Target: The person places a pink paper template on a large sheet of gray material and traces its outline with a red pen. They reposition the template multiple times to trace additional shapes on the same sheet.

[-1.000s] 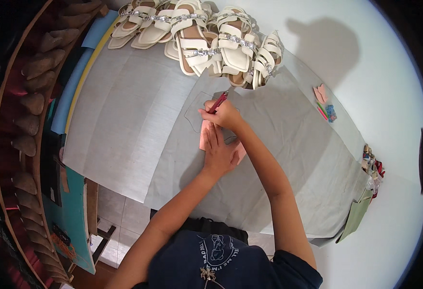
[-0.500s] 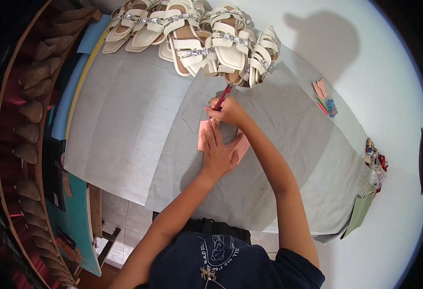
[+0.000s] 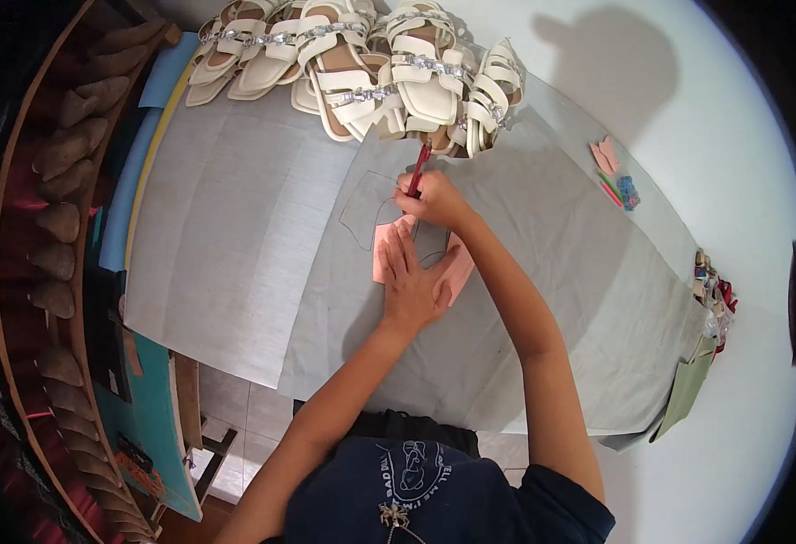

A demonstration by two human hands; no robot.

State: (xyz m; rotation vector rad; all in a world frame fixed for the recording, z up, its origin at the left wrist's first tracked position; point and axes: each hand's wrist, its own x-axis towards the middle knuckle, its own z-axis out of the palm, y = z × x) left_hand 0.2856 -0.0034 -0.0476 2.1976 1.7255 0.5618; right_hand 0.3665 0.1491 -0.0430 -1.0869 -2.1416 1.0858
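Observation:
My left hand [image 3: 407,288] lies flat with its fingers spread, pressing a pink curved pattern piece [image 3: 459,270] onto grey sheet material [image 3: 525,263]. Part of the piece is hidden under that hand. A red pen [image 3: 419,165] is gripped in my right hand [image 3: 438,201], near the upper edge of the pink piece. The pen's lower end is covered by my fingers. Left of the pattern piece, a thin dark outline of a similar shape is drawn on the grey sheet.
Several off-white strappy sandals [image 3: 425,86] with sparkling trims are heaped at the far edge. Small pink pieces [image 3: 605,155], coloured pens [image 3: 611,193] and a blue cluster [image 3: 628,193] lie far right. Brown shoe lasts [image 3: 56,222] line a rack at the left.
My right hand and the pen have shifted slightly away from me, showing more of the pink piece's upper edge. My left hand stays in place on it.

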